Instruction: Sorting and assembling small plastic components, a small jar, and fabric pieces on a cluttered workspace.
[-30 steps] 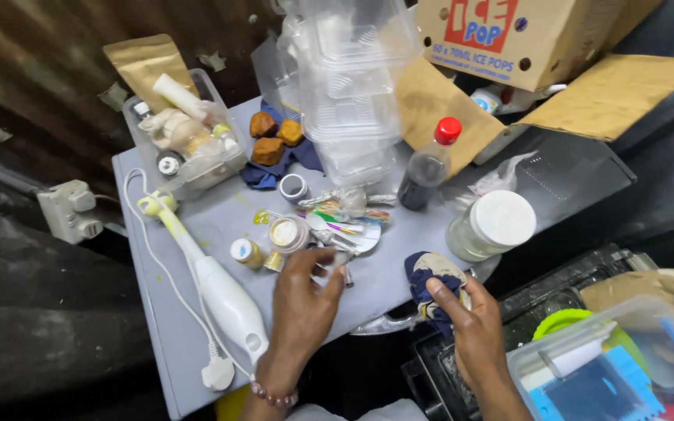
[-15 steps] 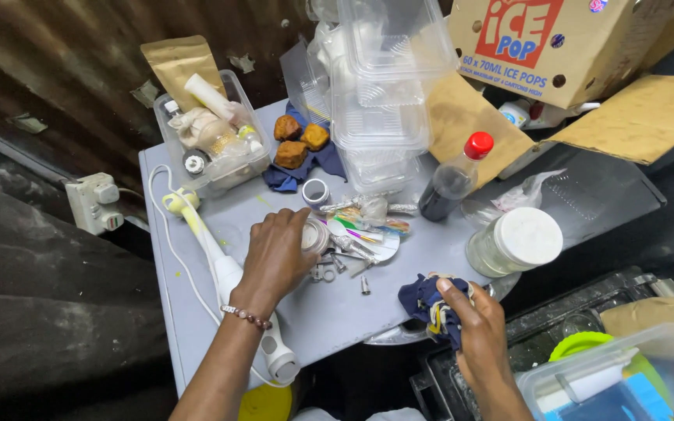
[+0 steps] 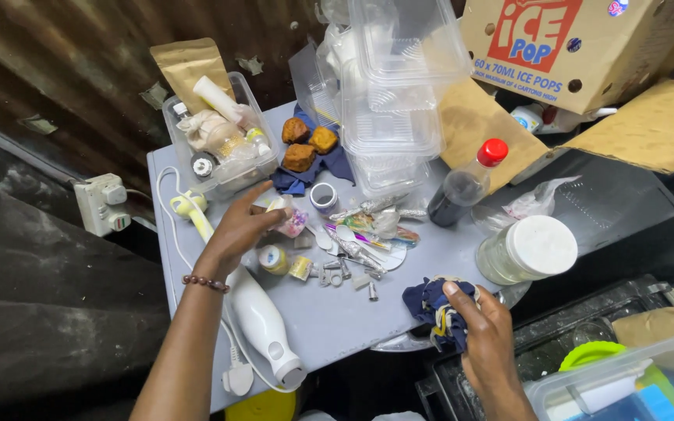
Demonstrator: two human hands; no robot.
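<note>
My left hand [image 3: 242,228] reaches across the grey table [image 3: 329,320] and grips a small pale jar with a pinkish content [image 3: 287,220]. Below it lie a small yellow-labelled pot [image 3: 274,258] and several little metal tips [image 3: 350,277]. My right hand [image 3: 484,334] rests near the table's front edge, pressing a dark blue cloth [image 3: 428,306]. A white hand blender [image 3: 253,312] with its cord lies just left of my left forearm. A pile of spoons and foil wrappers [image 3: 368,234] sits between the two hands.
A clear tub of small items [image 3: 220,140] and stacked clear plastic boxes [image 3: 391,109] stand at the back. Brown cake pieces [image 3: 306,142] lie on blue cloth. A red-capped dark bottle [image 3: 466,185], a white-lidded jar [image 3: 528,249] and a cardboard carton [image 3: 571,47] are on the right. Wall socket [image 3: 101,204] left.
My left hand moved up the table from the front edge and closed on the small jar. My right hand stayed on the blue cloth.
</note>
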